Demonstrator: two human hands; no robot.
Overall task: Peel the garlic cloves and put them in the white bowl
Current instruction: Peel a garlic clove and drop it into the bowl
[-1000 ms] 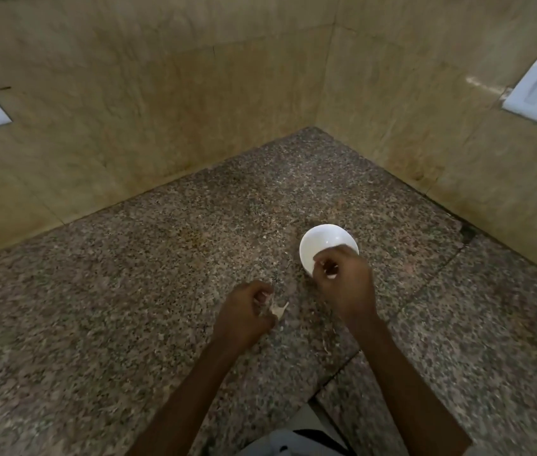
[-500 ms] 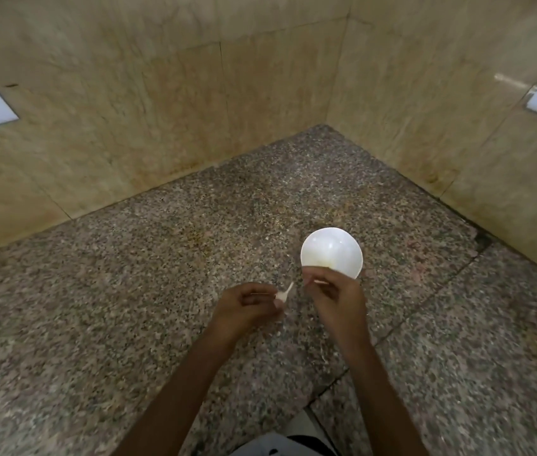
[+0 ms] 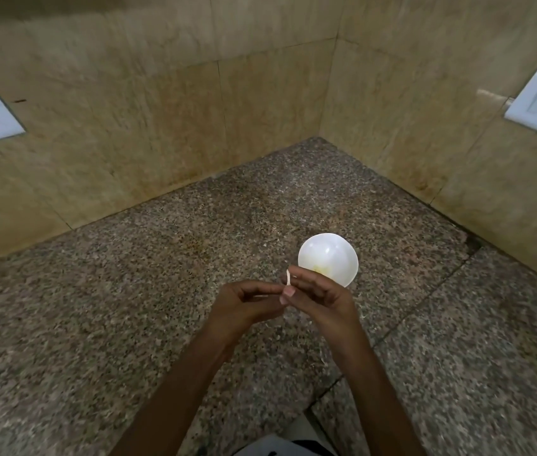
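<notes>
We keep both hands together over the worktop (image 3: pixel 128 291), close before the bowl (image 3: pixel 313 249), for a short drop: right hand (image 3: pixel 323 299) pinches a pale garlic piece (image 3: pixel 288 278), left hand (image 3: pixel 247 307) curls against it, grip unclear.

Garlic clove (image 3: pixel 288 280) mostly hidden behind curled fingers (image 3: pixel 309 280)
</notes>
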